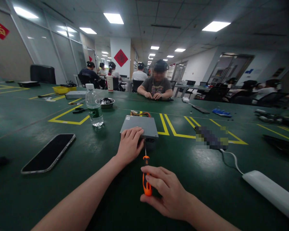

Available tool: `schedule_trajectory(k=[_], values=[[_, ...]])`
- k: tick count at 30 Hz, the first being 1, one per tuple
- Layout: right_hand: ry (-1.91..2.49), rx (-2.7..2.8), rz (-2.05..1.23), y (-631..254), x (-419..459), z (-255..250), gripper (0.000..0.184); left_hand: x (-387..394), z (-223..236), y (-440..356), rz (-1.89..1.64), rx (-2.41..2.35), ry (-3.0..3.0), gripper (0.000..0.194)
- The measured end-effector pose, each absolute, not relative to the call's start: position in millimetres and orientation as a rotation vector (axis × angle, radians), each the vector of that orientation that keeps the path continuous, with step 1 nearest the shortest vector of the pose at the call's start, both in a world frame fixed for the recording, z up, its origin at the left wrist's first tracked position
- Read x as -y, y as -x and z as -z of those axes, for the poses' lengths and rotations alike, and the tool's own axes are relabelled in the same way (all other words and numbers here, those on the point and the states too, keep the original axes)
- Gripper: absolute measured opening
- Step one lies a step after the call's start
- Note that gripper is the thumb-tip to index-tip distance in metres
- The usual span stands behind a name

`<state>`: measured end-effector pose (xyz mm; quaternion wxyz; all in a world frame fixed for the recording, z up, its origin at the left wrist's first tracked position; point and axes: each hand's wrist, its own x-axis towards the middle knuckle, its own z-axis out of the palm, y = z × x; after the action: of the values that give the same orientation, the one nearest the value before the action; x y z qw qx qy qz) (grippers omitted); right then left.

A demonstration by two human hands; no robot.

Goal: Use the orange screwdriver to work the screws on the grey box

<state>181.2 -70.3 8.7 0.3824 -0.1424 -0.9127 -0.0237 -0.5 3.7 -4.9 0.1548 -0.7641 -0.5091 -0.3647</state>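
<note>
A grey metal computer power supply lies flat on the green table, with a bundle of coloured wires at its far side. My left hand rests over its near left part, fingers on the top face. In my right hand is a screwdriver with an orange and black handle, gripped between thumb and fingers. Its shaft points away from me, and the tip meets the near side of the power supply. Whether the tip sits in a screw is too small to tell.
A water bottle and a metal bowl stand left of the power supply. A phone lies at the near left. To the right are a white power bank with its cable and a blue object. Across the table sits a person.
</note>
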Motion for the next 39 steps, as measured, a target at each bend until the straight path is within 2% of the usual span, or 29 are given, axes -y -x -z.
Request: schedule_trajectory(k=[3,8,13,19,27,32,39], values=[[0.397,2.336,0.014,-181.3,71.2,-9.3,0.033,-3.5,4.6,0.4,1.038,1.457,2.185,0.029],[0.370,2.446,0.145,-180.2,72.9,-16.8,0.027,-2.9,4.3,0.1,1.041,1.451,2.177,0.029],[0.341,2.296,0.157,-181.1,69.8,-9.8,0.022,-3.0,4.6,0.4,1.030,1.459,2.179,0.029],[0.393,2.385,0.106,-178.7,72.8,-11.7,0.031,-4.1,5.6,0.6,1.048,1.465,2.182,0.030],[0.313,2.318,0.173,-181.2,70.0,-12.1,0.020,-2.9,4.1,0.3,1.029,1.464,2.173,0.030],[0.383,2.327,0.108,-179.9,72.0,-10.1,0.028,-3.0,4.5,0.1,1.017,1.472,2.177,0.031],[0.338,2.356,0.262,-180.3,71.7,-17.1,0.016,-2.7,4.7,0.0,1.024,1.469,2.181,0.030]])
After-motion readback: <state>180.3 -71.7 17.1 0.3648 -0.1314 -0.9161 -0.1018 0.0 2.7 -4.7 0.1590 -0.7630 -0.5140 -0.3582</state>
